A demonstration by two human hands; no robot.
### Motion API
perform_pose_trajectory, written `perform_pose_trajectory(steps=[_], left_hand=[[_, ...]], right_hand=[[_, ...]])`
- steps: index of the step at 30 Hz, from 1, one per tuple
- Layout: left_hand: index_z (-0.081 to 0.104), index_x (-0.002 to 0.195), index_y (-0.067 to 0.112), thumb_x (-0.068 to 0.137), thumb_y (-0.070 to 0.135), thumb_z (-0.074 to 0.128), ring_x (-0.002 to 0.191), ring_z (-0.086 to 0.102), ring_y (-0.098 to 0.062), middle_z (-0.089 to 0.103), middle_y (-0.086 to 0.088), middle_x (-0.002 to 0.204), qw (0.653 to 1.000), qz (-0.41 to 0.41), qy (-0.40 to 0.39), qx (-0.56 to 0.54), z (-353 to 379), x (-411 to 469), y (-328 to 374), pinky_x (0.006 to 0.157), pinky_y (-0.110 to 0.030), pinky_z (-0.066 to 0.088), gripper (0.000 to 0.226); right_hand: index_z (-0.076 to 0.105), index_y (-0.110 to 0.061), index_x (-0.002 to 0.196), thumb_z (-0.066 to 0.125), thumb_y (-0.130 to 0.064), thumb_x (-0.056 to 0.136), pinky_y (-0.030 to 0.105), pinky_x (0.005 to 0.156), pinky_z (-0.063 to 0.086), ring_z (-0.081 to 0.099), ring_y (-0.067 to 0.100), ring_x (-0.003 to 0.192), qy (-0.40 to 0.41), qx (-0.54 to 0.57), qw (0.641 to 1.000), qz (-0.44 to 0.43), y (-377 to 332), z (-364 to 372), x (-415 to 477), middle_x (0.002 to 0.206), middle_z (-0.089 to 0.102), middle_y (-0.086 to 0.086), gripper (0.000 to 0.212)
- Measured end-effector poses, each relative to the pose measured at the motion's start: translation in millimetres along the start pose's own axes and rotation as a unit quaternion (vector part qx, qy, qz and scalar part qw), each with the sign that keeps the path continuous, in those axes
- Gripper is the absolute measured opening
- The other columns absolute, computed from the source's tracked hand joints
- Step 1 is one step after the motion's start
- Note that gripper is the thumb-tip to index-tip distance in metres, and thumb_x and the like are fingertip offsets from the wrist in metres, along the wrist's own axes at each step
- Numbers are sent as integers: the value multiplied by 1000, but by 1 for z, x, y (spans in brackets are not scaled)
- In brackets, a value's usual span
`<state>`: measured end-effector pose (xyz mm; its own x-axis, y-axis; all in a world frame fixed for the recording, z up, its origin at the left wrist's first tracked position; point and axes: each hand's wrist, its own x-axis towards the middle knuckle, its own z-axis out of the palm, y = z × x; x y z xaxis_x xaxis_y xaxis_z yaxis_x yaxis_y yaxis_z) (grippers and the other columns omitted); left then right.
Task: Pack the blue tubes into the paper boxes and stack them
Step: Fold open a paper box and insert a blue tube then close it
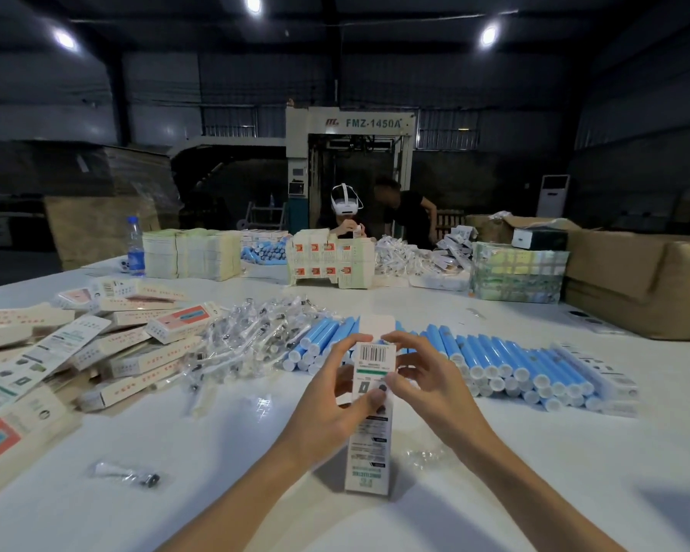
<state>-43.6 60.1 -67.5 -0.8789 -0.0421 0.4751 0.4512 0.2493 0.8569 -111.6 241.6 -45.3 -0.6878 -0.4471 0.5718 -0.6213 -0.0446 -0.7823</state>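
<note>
A tall white paper box (pixel 369 452) with a barcode stands upright on the white table (pixel 176 440), its top flap (pixel 376 324) raised. My left hand (pixel 335 396) grips the box's left side, thumb across its front. My right hand (pixel 423 376) pinches the upper right edge near the flap. I cannot see inside the box. Behind it lie several blue tubes (pixel 506 364) with white caps, in a long row across the table.
A heap of packed and flat boxes (pixel 76 352) fills the left. Clear bagged small parts (pixel 252 336) lie left of the tubes; one bag (pixel 128 474) sits alone. Far off are box stacks (pixel 192 253), a water bottle (pixel 135 247), cardboard cartons (pixel 634 276) and two people (pixel 375 213).
</note>
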Motion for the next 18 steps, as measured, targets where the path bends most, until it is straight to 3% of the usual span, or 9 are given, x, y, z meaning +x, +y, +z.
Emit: perform_pose_trajectory(steps=[3,7,10,14,18], left_hand=[[40,150,45,93,45,81,116,71,-23,76,1,120,1000,8,-6,10,-2,0,1,93,-40,64,70],[40,148,44,95,40,80,115,71,-22,76,3,119,1000,8,-3,26,-1,0,2,90,-37,63,66],[38,147,49,97,35,78,115,71,-19,76,6,118,999,7,-5,46,-2,-1,2,93,-41,63,65],[37,146,53,94,39,76,116,71,-17,75,9,120,998,8,-14,56,-2,-1,5,97,-46,62,67],[37,148,52,95,36,75,114,71,-16,75,10,119,998,8,-17,54,-3,-1,3,97,-46,62,67]], right_hand=[[65,-35,125,70,-9,95,30,90,59,66,19,112,-22,-29,999,-25,0,-4,3,124,65,-12,40],[64,-35,125,69,-10,96,32,91,59,68,20,111,-38,-46,998,-33,-2,-6,5,123,66,-11,38],[66,-34,124,65,-23,103,28,86,59,71,17,107,-29,-17,999,-12,-9,-9,7,116,73,-7,23],[57,-27,125,60,-35,106,33,82,60,75,22,93,25,56,998,33,-21,-15,21,106,78,6,21],[62,-23,122,64,-31,104,35,73,58,69,14,78,-45,-17,998,33,-26,-18,39,90,79,8,19]])
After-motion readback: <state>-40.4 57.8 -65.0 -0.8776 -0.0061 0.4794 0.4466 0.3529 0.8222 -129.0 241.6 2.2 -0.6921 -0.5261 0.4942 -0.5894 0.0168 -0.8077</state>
